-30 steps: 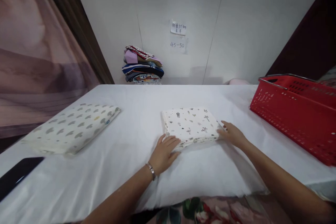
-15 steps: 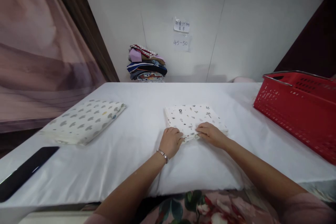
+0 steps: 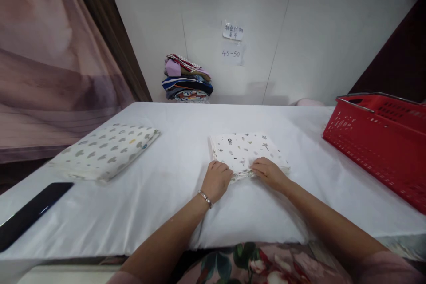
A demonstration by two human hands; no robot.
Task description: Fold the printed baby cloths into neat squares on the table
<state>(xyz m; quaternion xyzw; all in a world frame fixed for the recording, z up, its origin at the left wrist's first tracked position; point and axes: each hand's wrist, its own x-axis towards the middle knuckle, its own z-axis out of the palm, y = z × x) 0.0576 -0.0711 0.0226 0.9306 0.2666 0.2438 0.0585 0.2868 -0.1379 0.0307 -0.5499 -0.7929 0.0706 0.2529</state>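
Observation:
A folded white cloth (image 3: 244, 148) with small grey and green plant prints lies flat in front of me on the white-covered table. At its near left corner my left hand (image 3: 218, 179), with a silver bracelet on the wrist, is closed on the edge. My right hand (image 3: 269, 173) pinches the near edge further right, the fingertips resting on the folded layers. Between the two hands the stacked layers of the near edge show. My thumbs are partly hidden.
Another folded cloth (image 3: 113, 148) with grey cloud-like prints lies at left, with a black phone-like slab (image 3: 33, 211) nearer me. A red plastic basket (image 3: 379, 142) stands at right. Behind the table rises a stack of folded fabrics (image 3: 188, 82) beside wall notes (image 3: 233, 31).
The camera view has shifted slightly. Both hands stay at the near edge of the folded cloth, with hardly any movement.

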